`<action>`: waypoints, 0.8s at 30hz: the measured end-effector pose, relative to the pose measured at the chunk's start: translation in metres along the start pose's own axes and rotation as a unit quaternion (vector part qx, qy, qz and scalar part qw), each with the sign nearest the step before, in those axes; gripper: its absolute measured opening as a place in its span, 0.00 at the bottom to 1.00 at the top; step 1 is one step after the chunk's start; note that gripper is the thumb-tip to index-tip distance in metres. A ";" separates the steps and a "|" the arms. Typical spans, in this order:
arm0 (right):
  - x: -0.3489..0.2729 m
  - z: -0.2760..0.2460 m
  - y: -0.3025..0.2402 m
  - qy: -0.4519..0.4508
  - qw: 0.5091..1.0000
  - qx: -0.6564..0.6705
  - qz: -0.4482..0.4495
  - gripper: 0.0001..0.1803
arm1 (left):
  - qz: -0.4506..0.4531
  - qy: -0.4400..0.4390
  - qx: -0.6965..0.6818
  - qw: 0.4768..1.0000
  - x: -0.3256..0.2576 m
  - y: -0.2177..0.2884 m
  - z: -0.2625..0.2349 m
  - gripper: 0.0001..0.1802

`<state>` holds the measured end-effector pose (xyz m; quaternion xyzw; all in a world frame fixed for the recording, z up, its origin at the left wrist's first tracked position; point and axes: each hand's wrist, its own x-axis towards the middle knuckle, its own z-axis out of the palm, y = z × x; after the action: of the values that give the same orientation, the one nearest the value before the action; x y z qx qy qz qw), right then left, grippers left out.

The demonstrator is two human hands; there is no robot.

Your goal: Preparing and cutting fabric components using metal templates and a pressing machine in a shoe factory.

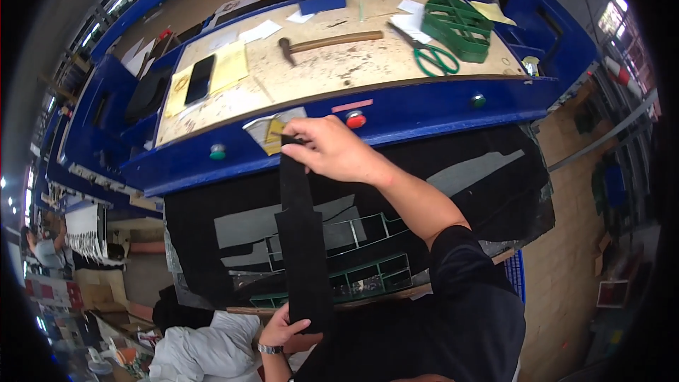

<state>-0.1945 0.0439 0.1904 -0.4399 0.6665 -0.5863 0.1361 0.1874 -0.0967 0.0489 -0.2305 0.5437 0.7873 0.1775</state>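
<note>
Black cloth strip (303, 240) is pinched at its top by the right hand (332, 148) and its bottom by the left hand (286, 331), near the blue workbench's (424, 110) front edge, hammer (325, 44) on its wooden top

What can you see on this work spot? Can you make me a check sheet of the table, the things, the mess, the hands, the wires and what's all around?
Surface: black sheet spread over the lower bed; wooden top on the blue machine behind it.
Job's things: black strip held stretched between both hands; green cutting frame lies on the sheet.
Clutter: hammer, green scissors, second green frame, dark phone, paper scraps.
Hands: right hand pinches the strip's top end; left hand, with a wristwatch, grips its bottom end.
Cables: nothing seen.
Surroundings: red button, green buttons, brick floor, another person far left.
</note>
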 end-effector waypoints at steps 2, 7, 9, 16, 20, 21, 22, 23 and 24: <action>-0.001 -0.011 0.009 0.023 0.996 -0.059 -0.057 0.11 | 0.011 0.034 -0.010 0.999 0.001 -0.021 0.005 0.32; -0.014 -0.037 -0.009 0.046 0.993 -0.096 -0.058 0.12 | 0.070 0.107 -0.112 0.986 -0.005 -0.041 0.034 0.29; -0.023 -0.040 -0.016 0.069 0.992 -0.087 -0.068 0.12 | 0.084 0.116 -0.100 0.985 -0.005 -0.045 0.033 0.27; -0.046 0.013 -0.074 0.019 0.995 -0.089 0.046 0.12 | 0.114 0.220 0.021 0.968 -0.062 -0.060 0.039 0.23; -0.061 0.023 -0.008 0.003 0.998 -0.036 0.053 0.04 | 0.167 0.168 0.012 0.971 -0.053 -0.111 0.018 0.30; -0.058 0.039 -0.001 -0.029 0.999 -0.023 0.036 0.03 | 0.191 0.197 -0.010 0.961 -0.062 -0.128 0.020 0.30; -0.059 0.060 0.009 -0.054 0.998 -0.011 0.026 0.02 | 0.173 0.240 0.014 0.955 -0.076 -0.149 0.025 0.26; -0.063 0.086 0.016 -0.102 0.994 -0.012 0.026 0.02 | 0.150 0.280 0.045 0.947 -0.096 -0.169 0.024 0.22; -0.068 0.111 0.018 -0.143 0.989 -0.017 0.030 0.02 | 0.178 0.318 0.026 0.931 -0.106 -0.198 0.033 0.23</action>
<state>-0.0857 0.0196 0.1204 -0.5010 0.6628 -0.5020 0.2402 0.3748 -0.0003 -0.0355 -0.3638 0.6240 0.6769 -0.1417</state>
